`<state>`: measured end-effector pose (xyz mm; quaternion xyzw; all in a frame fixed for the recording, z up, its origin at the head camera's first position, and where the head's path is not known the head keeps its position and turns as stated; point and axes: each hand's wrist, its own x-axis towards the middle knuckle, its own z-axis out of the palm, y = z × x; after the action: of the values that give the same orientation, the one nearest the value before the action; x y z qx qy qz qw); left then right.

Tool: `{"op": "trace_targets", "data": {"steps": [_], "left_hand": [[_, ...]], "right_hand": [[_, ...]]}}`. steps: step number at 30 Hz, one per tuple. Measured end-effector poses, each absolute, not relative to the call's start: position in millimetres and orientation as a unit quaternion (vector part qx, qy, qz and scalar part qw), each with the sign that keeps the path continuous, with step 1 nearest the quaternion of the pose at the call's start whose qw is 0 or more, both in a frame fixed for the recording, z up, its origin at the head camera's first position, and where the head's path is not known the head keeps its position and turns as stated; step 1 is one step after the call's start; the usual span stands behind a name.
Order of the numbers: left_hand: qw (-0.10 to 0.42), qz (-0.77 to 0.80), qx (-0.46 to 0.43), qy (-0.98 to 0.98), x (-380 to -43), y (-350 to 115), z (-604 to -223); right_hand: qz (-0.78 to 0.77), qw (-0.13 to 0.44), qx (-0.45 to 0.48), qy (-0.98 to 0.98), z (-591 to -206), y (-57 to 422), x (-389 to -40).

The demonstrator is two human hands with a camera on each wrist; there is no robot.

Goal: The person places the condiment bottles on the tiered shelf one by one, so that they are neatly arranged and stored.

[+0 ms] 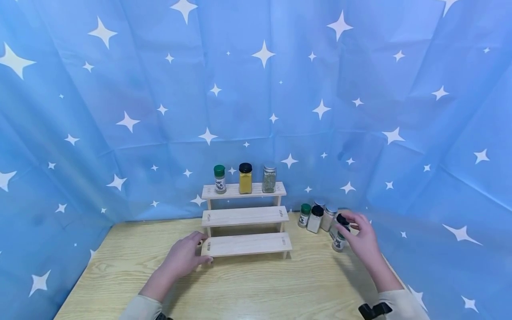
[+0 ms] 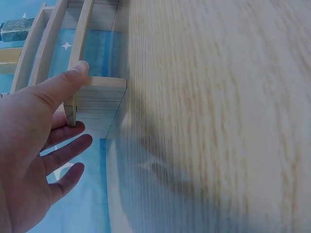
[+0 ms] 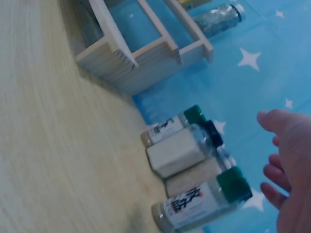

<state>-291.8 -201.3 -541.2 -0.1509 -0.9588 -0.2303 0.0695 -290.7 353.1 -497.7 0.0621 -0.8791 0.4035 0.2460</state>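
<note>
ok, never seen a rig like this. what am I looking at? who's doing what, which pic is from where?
No machine here: a person works with a bare left hand and right hand. The wide picture comes from a camera on the head, looking forward and down. The two close-ups come from cameras on the left and right wrists.

On the wooden table stands a three-step rack. Its top shelf carries a green-capped jar, a yellow jar and a silver-capped jar. Right of the rack is a cluster of jars.

The left hand grips the left end of the rack's bottom shelf, thumb on top. The right hand is at the cluster; the right wrist view shows no jar in its grasp.
</note>
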Motion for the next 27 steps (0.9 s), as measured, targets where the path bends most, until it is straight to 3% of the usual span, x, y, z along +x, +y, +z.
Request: {"op": "trace_targets", "data": {"steps": [27], "left_hand": [[0.067, -0.228, -0.155, -0.959, -290.0, -202.4, -539.6]], "right_hand": [[0.410, 0.224, 0.021, -0.884, -556.4, 359.2, -298.8]]}}
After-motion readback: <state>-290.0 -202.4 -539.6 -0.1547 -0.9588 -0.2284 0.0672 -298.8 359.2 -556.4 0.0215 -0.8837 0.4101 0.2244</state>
